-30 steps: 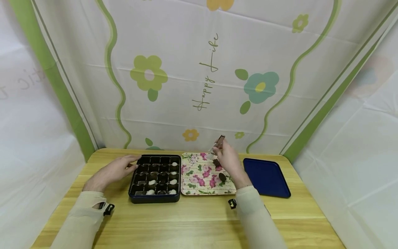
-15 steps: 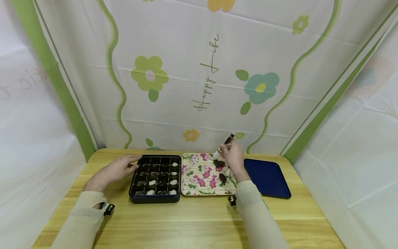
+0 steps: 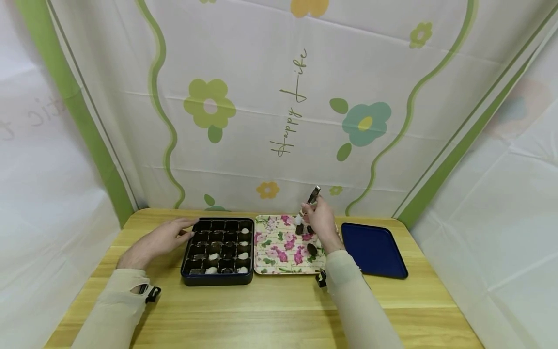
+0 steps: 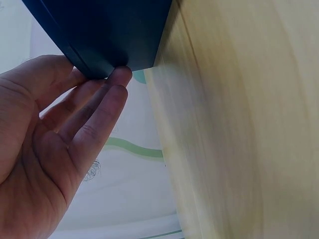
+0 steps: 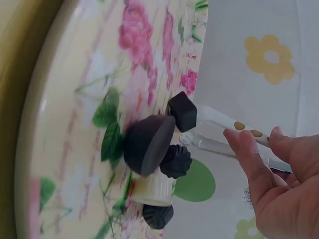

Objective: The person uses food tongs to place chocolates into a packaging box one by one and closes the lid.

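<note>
The head camera looks forward and down from the near side of the floral tray (image 3: 272, 245). The left wrist's, turned sideways and close, faces the box (image 3: 218, 279) left of it; the right wrist's skims low across the tray, shared with the head view.

Above the floral tray (image 3: 267, 246), the words "Happy Life" are written in slanting script on the back curtain (image 3: 261, 63), turned sideways so that they are read from bottom to top. Far to the tray's left, faint mirror-reversed letters, apparently "tic", are seen on the side curtain (image 3: 39, 194). On the tray itself, lines of small script are printed, too blurred to be read.
</note>
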